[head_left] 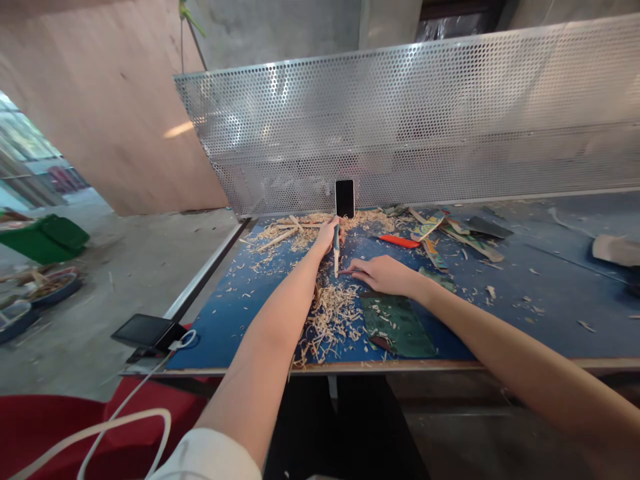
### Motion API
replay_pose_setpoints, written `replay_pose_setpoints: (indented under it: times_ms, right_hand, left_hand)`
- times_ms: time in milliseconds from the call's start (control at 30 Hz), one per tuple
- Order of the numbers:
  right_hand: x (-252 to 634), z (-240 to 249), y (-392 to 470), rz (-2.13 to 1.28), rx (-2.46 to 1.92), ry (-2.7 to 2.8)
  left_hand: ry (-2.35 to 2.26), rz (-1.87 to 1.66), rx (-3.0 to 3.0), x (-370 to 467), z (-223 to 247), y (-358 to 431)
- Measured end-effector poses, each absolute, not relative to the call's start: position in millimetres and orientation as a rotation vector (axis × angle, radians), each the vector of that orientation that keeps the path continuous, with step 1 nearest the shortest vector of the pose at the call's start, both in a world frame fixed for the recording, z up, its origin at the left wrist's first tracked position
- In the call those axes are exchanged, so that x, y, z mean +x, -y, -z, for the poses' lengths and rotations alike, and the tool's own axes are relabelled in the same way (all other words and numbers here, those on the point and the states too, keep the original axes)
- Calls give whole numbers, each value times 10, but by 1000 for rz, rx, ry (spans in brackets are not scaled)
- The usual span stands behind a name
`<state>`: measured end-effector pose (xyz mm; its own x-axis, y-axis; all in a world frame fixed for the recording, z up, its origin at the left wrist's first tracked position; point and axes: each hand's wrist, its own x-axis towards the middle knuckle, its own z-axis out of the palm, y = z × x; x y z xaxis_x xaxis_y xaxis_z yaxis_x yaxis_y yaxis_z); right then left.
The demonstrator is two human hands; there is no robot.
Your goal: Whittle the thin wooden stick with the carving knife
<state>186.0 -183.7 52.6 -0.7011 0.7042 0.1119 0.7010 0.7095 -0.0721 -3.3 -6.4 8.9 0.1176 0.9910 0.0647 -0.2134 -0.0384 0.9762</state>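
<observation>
My left hand (327, 236) is closed round a thin stick-like tool (337, 250) with a dark upper part and a pale lower end, which points down toward me. Just right of that lower end, my right hand (383, 274) pinches a small, thin reddish piece (347, 271) whose tip meets the pale end. What this piece is cannot be made out. Curled wood shavings (333, 320) lie in a heap below both hands. A dark green sheet (397, 323) rests under and in front of my right wrist.
A phone (345, 199) stands upright against the perforated metal screen (400, 127). On the blue tabletop (235, 313) lie wood strips (277, 239), an orange-red knife-like object (399, 241) and patterned scraps (429, 227). A black device (149, 332) with a white cable sits at the front left edge.
</observation>
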Motion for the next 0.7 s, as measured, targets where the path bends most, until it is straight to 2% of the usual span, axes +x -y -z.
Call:
replay_pose_setpoints:
  times_ms: [167, 433, 700]
  right_hand:
    - [1840, -464, 1779, 135, -1193, 2845]
    - [1785, -423, 1800, 108, -1100, 2778]
    - [1713, -369, 1820, 244, -1167, 2776]
  left_hand:
    - [-942, -1249, 1116, -34, -16, -9]
    - [-1013, -1244, 1199, -23, -13, 13]
    - [-1019, -1289, 1321, -35, -25, 28]
